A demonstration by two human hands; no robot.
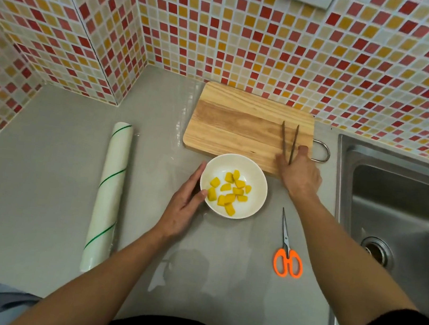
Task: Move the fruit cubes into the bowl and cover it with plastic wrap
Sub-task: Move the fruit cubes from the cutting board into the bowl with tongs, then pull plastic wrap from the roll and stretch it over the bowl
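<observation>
On the grey bench (40, 164), white bowl (233, 186) holding yellow fruit cubes (228, 192), left hand (184, 205) fingers spread against its rim, right hand (300, 175) pinching chopsticks (289, 141) on the cutting board (241, 127), plastic wrap roll (108, 196) left.

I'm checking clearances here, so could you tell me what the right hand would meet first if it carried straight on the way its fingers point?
Probably only the tiled wall: the right hand already lies on the chopsticks and the board.

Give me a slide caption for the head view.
Left hand steadies bowl of fruit cubes; right hand rests chopsticks on board.
</observation>
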